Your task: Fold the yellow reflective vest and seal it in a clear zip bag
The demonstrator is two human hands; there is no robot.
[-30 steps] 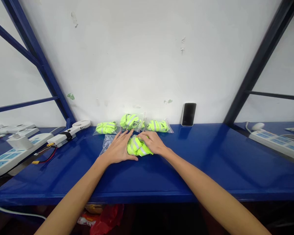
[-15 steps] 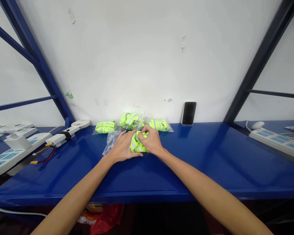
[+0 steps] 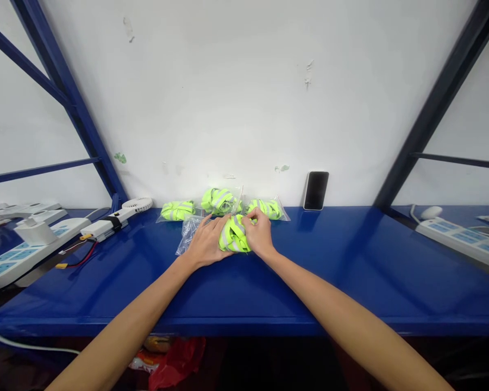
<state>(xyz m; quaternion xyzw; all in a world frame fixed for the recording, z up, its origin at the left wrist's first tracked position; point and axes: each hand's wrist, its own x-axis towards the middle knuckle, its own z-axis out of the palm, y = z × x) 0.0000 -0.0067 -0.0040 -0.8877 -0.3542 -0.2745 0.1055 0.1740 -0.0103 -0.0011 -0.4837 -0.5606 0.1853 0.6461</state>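
Note:
A folded bundle of neon-yellow reflective straps (image 3: 233, 236) with silvery stripes rests on the blue tabletop in front of me, outside any bag. My left hand (image 3: 205, 243) curls round its left side, the thumb low along the near edge. At the right side, my right hand (image 3: 259, 233) pinches the strap near the top with thumb and fingers. A crumpled clear plastic bag (image 3: 187, 234) lies just left of my left hand, partly covered by it. Behind, against the wall, are three similar bundles in clear bags: a left one (image 3: 176, 210), a middle one (image 3: 220, 201) and a right one (image 3: 269, 208).
A dark-screened phone-like device (image 3: 315, 190) leans on the wall at right. On the left are a white handheld fan (image 3: 137, 205), a battery pack with cables (image 3: 100, 230) and a white power strip (image 3: 32, 252). Another power strip (image 3: 464, 239) lies far right. Shelf posts (image 3: 79, 122) flank the table.
My right hand has shifted slightly right, from over the bundle to its right edge, showing more of the straps. The left hand still holds the left side. The whole view has shifted slightly.

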